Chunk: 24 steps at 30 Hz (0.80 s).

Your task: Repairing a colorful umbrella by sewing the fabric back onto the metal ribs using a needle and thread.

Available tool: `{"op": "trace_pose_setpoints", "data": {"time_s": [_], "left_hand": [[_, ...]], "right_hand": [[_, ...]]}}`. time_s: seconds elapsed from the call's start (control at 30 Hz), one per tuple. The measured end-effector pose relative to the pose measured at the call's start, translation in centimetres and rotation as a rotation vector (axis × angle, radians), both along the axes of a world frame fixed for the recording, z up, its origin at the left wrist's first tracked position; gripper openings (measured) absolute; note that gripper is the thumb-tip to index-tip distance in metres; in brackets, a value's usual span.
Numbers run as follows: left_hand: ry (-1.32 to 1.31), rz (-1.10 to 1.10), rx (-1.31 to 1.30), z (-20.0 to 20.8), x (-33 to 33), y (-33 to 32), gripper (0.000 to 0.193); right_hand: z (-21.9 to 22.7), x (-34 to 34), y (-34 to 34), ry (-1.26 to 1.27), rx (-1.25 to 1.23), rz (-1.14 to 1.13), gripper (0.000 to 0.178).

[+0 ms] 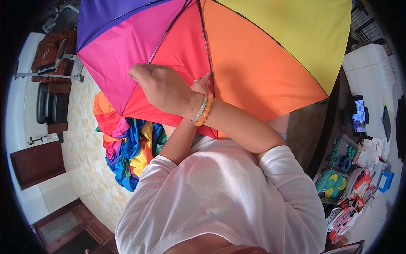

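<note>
A multicoloured umbrella (249,59) is spread open in front of me, its inner side with thin dark ribs toward me. My forearms cross over its near red panel. My right hand (165,86), wearing a ring of orange beads and a pale bangle at the wrist, reaches left over the pink and red panels. Its fingers are curled closed; their tips, and anything in them, are hidden. Partly covered by my right wrist, my left hand (201,84) has its fingertips pinched at a rib (207,46) between the red and orange panels.
A heap of multicoloured cloth (129,148) lies at left below the umbrella. To the right, a white table (368,67) bears a phone on a stand (358,116), baskets (334,182) and small goods. A black and brown chair (53,103) and a wooden door (38,163) are at far left.
</note>
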<state>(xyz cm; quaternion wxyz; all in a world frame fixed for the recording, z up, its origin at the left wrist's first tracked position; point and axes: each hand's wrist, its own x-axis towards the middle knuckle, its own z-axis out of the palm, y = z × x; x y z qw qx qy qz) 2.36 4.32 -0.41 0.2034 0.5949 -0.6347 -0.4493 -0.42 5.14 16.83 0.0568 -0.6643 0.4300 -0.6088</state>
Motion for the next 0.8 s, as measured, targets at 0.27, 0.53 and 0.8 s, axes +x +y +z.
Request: {"op": "trace_pose_setpoints", "data": {"time_s": [0.27, 0.53, 0.8], "left_hand": [[-0.208, 1.111, -0.165, -29.5, 11.5, -15.5, 0.026], [-0.427, -0.251, -0.545, -0.9, -2.5, -5.4, 0.020], [-0.848, -0.425, -0.780, 8.5, 10.0, -15.4, 0.019]], "right_hand": [[7.3, 1.6, 2.1, -0.207, -0.166, 0.174, 0.016], [0.3, -30.7, 2.3, -0.471, 0.351, -0.536, 0.019], [-7.0, -29.5, 7.0, -0.301, 0.863, 0.012, 0.014]]}}
